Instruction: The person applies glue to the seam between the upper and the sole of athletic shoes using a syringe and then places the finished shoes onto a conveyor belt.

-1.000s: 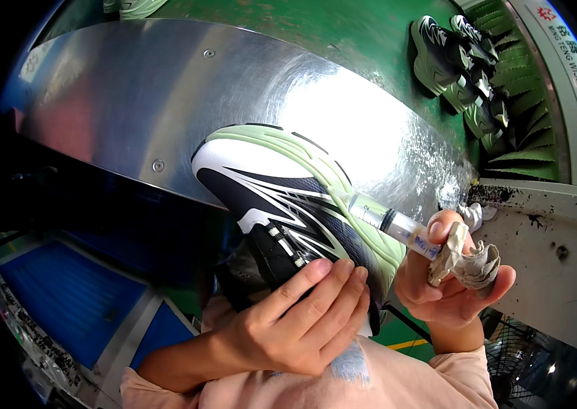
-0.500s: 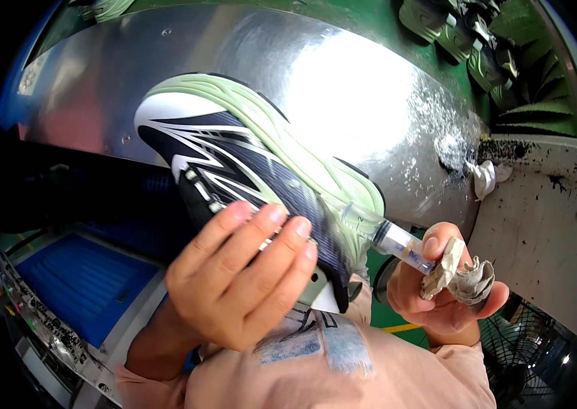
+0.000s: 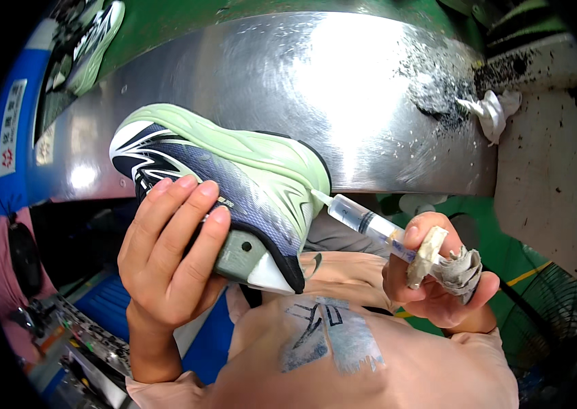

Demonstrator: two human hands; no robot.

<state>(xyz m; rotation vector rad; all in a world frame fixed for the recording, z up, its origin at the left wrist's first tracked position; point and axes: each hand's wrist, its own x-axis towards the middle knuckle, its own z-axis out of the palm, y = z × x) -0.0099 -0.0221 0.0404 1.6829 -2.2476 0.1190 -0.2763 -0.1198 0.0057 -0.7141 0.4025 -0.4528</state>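
Observation:
My left hand (image 3: pixel 176 255) is wrapped round the top of a sneaker (image 3: pixel 234 170) that has a dark, grey and white upper and a pale green sole. The shoe lies on its side in the air, sole facing away, toe to the left. A grey-green shoe last (image 3: pixel 240 252) with a dark hole fills its opening. In my right hand (image 3: pixel 431 279) is a clear plastic syringe (image 3: pixel 367 221) with tape-like wrapping (image 3: pixel 462 273) about its plunger end. The syringe's pale tip meets the seam between sole and upper near the heel, touching or very close.
Beyond the shoe stretches a shiny metal table (image 3: pixel 234 61), spattered dark at its right end. A crumpled white tissue (image 3: pixel 496 112) lies there by a stained pale panel (image 3: pixel 547 177). Another sneaker (image 3: pixel 94 51) stands at the far left. A black fan (image 3: pixel 554 327) is at lower right.
The shoe has turned more level and shifted left and nearer, with my left hand moving left. The syringe has moved slightly left, and its tip now shows at the heel seam.

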